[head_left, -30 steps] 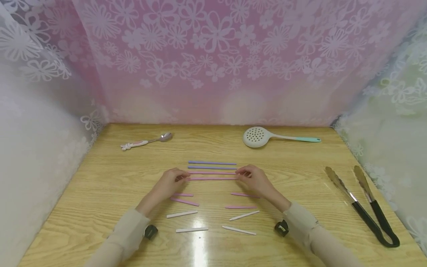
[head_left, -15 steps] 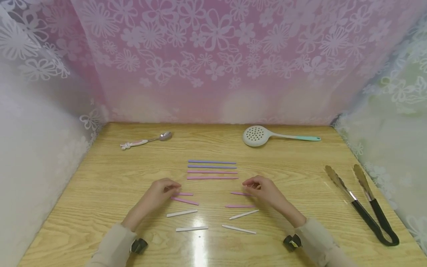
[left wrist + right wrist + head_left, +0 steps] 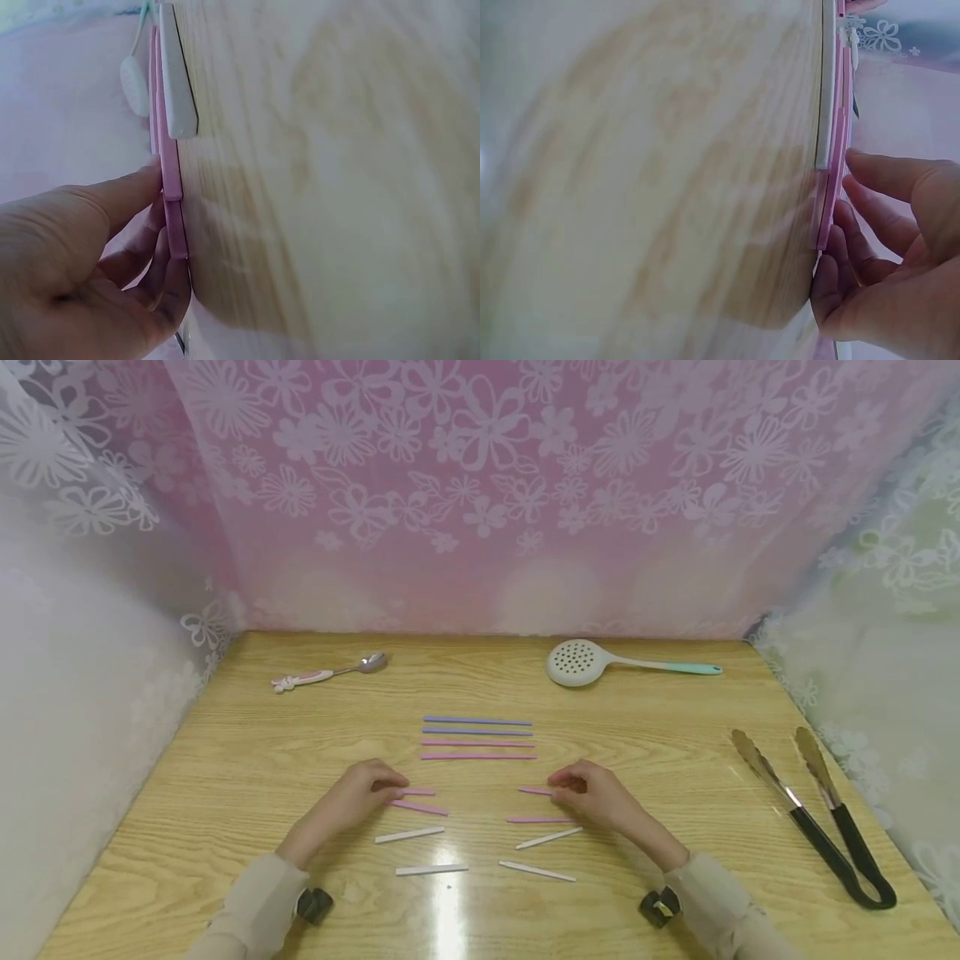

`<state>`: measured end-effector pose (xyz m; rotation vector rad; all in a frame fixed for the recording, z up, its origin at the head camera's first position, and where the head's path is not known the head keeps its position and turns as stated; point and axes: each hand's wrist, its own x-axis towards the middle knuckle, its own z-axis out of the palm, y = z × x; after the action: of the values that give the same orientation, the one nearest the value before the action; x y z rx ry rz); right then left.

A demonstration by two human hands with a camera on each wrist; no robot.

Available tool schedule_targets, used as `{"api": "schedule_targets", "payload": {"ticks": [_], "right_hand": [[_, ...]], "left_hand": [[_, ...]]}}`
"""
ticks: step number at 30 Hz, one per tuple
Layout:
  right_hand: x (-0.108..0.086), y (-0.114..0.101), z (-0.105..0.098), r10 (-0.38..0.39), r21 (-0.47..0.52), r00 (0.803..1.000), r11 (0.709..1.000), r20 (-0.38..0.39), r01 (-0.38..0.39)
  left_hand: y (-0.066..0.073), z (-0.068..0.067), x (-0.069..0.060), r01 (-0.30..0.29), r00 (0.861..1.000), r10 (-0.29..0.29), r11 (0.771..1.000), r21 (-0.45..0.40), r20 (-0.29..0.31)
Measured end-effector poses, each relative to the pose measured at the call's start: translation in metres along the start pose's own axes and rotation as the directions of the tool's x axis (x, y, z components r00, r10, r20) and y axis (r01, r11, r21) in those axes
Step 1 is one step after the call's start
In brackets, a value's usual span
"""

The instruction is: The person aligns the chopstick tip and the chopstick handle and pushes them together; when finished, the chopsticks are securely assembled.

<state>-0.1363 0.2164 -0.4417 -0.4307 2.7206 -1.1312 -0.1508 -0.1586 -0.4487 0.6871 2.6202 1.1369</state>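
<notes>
In the head view my left hand [image 3: 369,793] pinches the outer end of the upper short pink stick [image 3: 420,792]; a second pink stick [image 3: 423,809] lies slanted just below. My right hand [image 3: 596,793] has its thumb and fingers round the outer part of another short pink stick [image 3: 533,791], with one more [image 3: 536,820] beneath. In the left wrist view thumb and fingers of the left hand [image 3: 97,262] meet the pink sticks [image 3: 170,165]. The right wrist view has the right hand [image 3: 900,247] close beside a pink stick [image 3: 832,195].
Beyond the hands lie two long blue sticks [image 3: 477,721] and two long pink sticks [image 3: 477,757]. White sticks [image 3: 431,870] lie nearer. A spoon [image 3: 330,673] and a slotted ladle [image 3: 576,663] are at the back, tongs [image 3: 825,843] at the right.
Both hands have let go of the long pink sticks' ends, moved outward and nearer, and come down to the upper short pink sticks. The long sticks stay parallel below the blue ones.
</notes>
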Motion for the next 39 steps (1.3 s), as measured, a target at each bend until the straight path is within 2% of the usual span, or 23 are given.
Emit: {"api": "schedule_targets", "payload": {"ticks": [7, 17, 21, 27, 30, 33, 39], "right_hand": [[0.002, 0.004, 0.000, -0.047, -0.028, 0.998, 0.998, 0.037, 0.048], [0.002, 0.004, 0.002, -0.035, -0.053, 0.999, 0.998, 0.024, 0.037], [0.003, 0.005, 0.001, -0.045, -0.060, 0.999, 0.997, 0.022, 0.046], [0.003, 0.000, 0.002, -0.039, -0.016, 0.999, 0.999, 0.010, 0.040], [0.003, -0.008, 0.004, -0.042, 0.027, 0.999, 0.999, -0.003, 0.042], [0.002, -0.018, 0.007, -0.077, 0.066, 0.996, 0.995, -0.038, 0.079], [0.002, -0.039, 0.012, -0.175, 0.134, 0.979, 0.973, -0.109, 0.189]], "left_hand": [[-0.001, 0.001, 0.001, -0.004, 1.000, 0.004, 1.000, -0.017, 0.017], [-0.001, 0.002, 0.001, -0.028, 0.999, 0.029, 0.998, -0.051, 0.024], [0.001, 0.002, 0.003, -0.046, 0.999, 0.046, 0.998, -0.034, 0.009], [0.015, 0.006, 0.009, -0.063, 0.997, 0.063, 0.998, -0.017, -0.038], [0.024, 0.010, 0.012, -0.097, 0.993, 0.096, 0.995, -0.013, -0.070], [0.033, 0.014, 0.015, -0.125, 0.988, 0.123, 0.992, -0.019, -0.093], [0.047, 0.019, 0.016, -0.162, 0.981, 0.157, 0.986, -0.040, -0.112]]}}
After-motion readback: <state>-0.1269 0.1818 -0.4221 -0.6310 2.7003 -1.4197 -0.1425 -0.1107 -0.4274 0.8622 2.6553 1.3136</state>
